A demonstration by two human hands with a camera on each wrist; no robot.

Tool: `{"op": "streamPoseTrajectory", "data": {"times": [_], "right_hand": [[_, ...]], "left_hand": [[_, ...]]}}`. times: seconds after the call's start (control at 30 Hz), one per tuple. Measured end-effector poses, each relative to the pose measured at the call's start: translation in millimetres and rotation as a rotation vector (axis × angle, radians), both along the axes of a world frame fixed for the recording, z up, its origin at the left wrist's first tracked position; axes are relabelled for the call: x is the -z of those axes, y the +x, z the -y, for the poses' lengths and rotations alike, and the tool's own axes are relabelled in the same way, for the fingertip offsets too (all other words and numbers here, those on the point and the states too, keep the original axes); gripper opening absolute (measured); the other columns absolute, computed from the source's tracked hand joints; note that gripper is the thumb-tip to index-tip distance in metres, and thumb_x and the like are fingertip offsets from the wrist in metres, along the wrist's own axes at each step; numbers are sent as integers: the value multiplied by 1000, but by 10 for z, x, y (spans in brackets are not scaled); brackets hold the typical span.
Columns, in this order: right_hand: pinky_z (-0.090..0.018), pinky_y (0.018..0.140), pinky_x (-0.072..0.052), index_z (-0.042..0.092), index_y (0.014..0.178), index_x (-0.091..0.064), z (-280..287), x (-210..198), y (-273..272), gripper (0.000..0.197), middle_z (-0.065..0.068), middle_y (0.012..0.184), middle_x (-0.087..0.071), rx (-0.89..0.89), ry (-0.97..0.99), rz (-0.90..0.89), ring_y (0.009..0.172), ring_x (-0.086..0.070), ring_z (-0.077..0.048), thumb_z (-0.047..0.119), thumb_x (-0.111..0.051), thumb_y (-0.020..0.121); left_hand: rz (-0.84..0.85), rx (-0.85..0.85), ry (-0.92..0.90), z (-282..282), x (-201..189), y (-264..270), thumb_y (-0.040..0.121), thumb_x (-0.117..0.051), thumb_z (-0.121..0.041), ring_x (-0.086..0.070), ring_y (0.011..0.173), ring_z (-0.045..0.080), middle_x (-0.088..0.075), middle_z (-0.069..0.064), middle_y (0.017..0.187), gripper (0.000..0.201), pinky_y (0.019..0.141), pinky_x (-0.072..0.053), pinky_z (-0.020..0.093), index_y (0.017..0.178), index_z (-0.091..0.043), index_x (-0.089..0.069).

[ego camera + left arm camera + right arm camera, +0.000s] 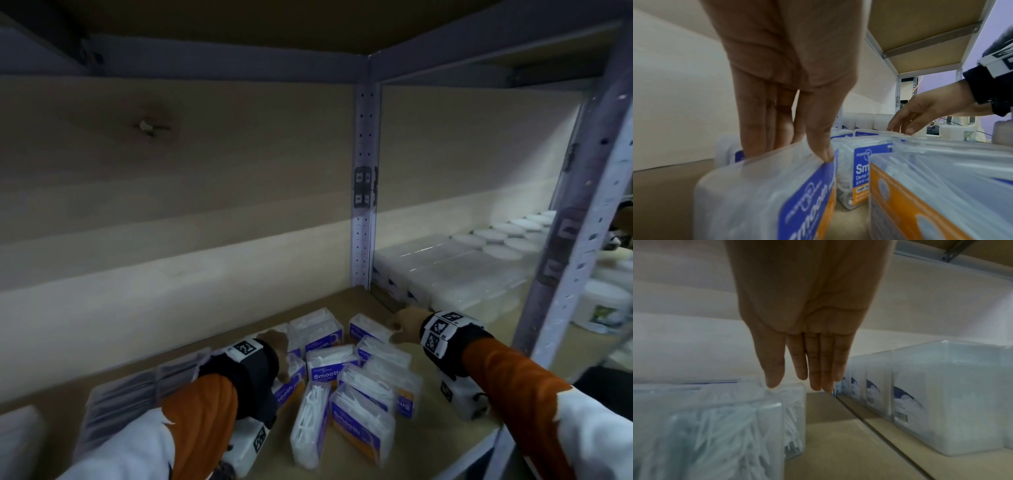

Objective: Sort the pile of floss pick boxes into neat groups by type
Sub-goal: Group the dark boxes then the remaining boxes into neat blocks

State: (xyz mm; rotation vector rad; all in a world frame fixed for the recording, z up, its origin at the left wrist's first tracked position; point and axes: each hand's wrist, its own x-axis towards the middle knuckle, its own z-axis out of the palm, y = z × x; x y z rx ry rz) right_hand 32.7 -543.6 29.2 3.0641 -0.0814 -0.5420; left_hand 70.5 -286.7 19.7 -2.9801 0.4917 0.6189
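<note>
Sorting is barely starting: the floss pick boxes (pixel 346 380) are still lying jumbled beside the shelf post (pixel 365 192). Left hand (pixel 789 91) is pinching one box (pixel 764 191); right hand (pixel 803 331), fingers straight, is touching the box nearest the post (pixel 785 402).

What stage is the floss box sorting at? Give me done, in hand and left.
Done: nothing clearly; no neat group shows yet.
In hand: the left hand grips the top of one blue-and-orange box; the right hand, fingers straight, touches a clear box at the far right of the pile.
Left: nearly all of it; the pile lies jumbled at mixed angles on the shelf.
</note>
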Motion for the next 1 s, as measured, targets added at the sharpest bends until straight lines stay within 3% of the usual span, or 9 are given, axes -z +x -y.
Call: {"op": "streamPoseTrajectory", "data": {"times": [0.03,0.17,0.27,0.47,0.63,0.83,1.0], "right_hand": [[-29,87,-44,7,107,-59,-11,13,14,29,-14,119,-57,4,10,0,120,-54,-27,32,-50,96],[-27,99,-41,7,138,-45,-33,31,64,51,-11,137,-51,26,93,29,125,-51,-23,31,-54,94],[-26,102,-39,9,141,-41,-38,26,73,56,-8,141,-48,34,115,30,128,-48,-21,33,-56,93],[-29,101,-41,8,139,-44,-53,53,77,53,-8,139,-50,36,106,59,125,-50,-21,30,-57,92],[-29,101,-42,2,137,-43,-57,36,35,52,-13,139,-49,81,66,67,127,-49,-24,29,-53,94],[-27,99,-44,1,131,-50,59,91,-81,42,-13,135,-53,157,37,104,124,-53,-23,23,-53,95],[-31,98,-46,2,123,-57,161,87,-146,41,-13,128,-60,185,0,62,119,-57,-25,24,-62,89]], "left_hand": [[-7,-11,-12,-8,19,17,84,-69,-25,-57,118,25,-59,10,128,47,95,-46,32,124,-5,-56],[-15,-28,-37,-45,108,112,81,-72,-25,-59,113,25,-62,8,124,45,93,-47,33,119,-7,-59],[1,-26,-30,-82,194,191,74,-77,-29,-61,110,24,-64,6,120,53,95,-50,34,119,-8,-60],[-2,-34,-5,-157,323,280,66,-81,-38,-61,110,22,-63,4,123,58,96,-51,32,116,-15,-63],[-4,-70,-4,-149,354,314,61,-82,-41,-63,105,21,-64,3,120,62,89,-50,28,116,-17,-63],[4,-101,17,-154,392,396,58,-83,-42,-63,105,21,-65,2,119,66,92,-52,30,116,-19,-64],[10,-94,30,-154,374,437,58,-82,-41,-65,100,21,-68,3,111,61,93,-54,35,110,-15,-67]]}}
